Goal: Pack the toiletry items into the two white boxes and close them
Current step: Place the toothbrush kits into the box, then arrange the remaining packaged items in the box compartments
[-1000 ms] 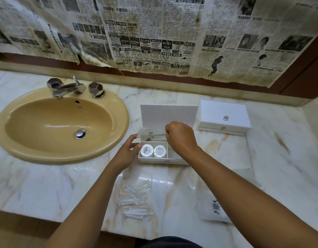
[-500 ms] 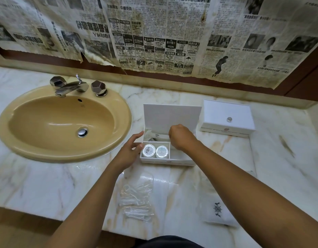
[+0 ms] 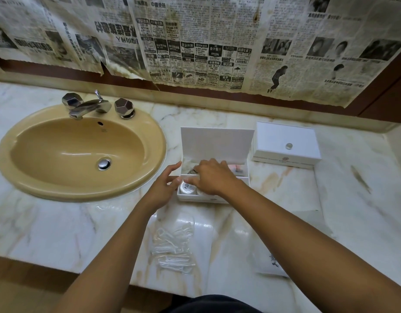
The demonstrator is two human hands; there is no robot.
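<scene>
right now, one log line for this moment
left hand: open, at open box | right hand: inside, grip unclear | closed box: shut | packets: on counter

This is a bathroom, at the vanity. A beige oval basin [image 3: 82,152] is sunk into a glossy marble counter [image 3: 59,231], with a chrome tap [image 3: 91,107] flanked by two faceted knobs at its back edge and a metal drain plug at the bottom. Yellowed, torn newspaper sheets [image 3: 195,41] cover the wall above the counter (whatever lies behind them is hidden), over a dark red-brown band. Small white amenity boxes [image 3: 285,143] and wrapped toiletry packets [image 3: 172,249] on the marble suggest a hotel-style washroom.
</scene>
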